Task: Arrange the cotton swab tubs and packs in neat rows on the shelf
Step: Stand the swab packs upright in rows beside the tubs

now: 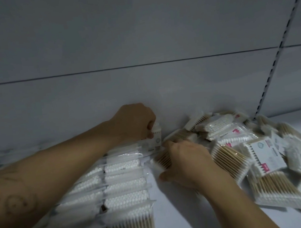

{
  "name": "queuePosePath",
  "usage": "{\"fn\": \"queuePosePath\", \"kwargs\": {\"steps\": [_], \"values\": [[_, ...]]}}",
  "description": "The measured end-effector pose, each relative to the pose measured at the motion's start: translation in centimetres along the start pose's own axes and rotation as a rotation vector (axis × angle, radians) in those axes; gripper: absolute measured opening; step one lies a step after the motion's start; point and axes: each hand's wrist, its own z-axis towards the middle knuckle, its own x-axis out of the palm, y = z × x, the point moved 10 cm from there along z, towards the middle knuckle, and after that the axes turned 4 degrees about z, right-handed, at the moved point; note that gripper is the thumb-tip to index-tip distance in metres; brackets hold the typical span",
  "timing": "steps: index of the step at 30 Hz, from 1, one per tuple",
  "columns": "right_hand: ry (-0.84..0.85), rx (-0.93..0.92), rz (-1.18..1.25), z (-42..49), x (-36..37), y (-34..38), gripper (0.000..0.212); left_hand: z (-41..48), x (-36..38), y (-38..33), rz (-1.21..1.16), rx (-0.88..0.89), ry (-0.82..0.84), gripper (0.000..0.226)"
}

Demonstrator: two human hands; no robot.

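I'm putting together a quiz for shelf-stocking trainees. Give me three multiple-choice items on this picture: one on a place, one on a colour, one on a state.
1. The loose pile lies: A) right of the neat rows B) left of them C) on a cart
2. The sticks in the near pack that the right hand grips are: A) blue B) tan C) black
3. The left hand: A) lies flat B) grips an upright pack by the back panel C) hangs idle

1 A, the jumble sits to the rows' right; 2 B, tan sticks show beside the fingers; 3 B, its fingers curl round the pack.
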Motion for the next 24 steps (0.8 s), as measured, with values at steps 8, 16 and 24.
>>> {"fn": "queuePosePath", "kwargs": {"steps": [8, 16, 24], "values": [[-0.322, -0.016, 0.194, -0.4, -4.5, -2.3, 0.031, -1.3, 1.0, 0.9, -0.146, -0.001, 0.172, 0.03], [-0.397, 0.018, 0.921, -1.0, -5.2, -4.8, 0.028, -3.0, -2.8, -2.6, -0.55, 0.108, 0.124, 0.044], [-0.543, -0.005, 1.32, -1.6, -5.9, -5.8, 0.023, -3.1, -5.3, 0.1, -0.887, -0.082, -0.081, 0.014]]}}
